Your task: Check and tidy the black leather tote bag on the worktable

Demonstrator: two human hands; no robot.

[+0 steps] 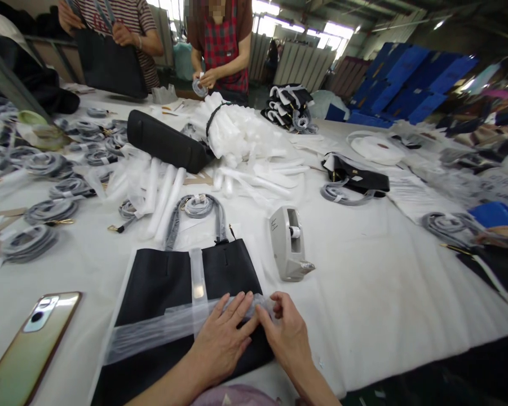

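A black bag (164, 287) lies flat on the white table (363, 270) in front of me, its grey strap (198, 206) coiled beyond it. A translucent white foam strip (152, 332) crosses the bag. My left hand (222, 341) lies flat with fingers spread, pressing on the strip's right end. My right hand (285, 332) is beside it at the bag's right edge, its fingers curled and pinching the end of the strip.
A grey tape dispenser (288, 242) stands just right of the bag. A phone (29, 349) lies at the near left. Coiled grey straps (46, 211), foam sheets (245, 135) and another black bag (167, 144) cover the far table. Two people (224, 45) work across it.
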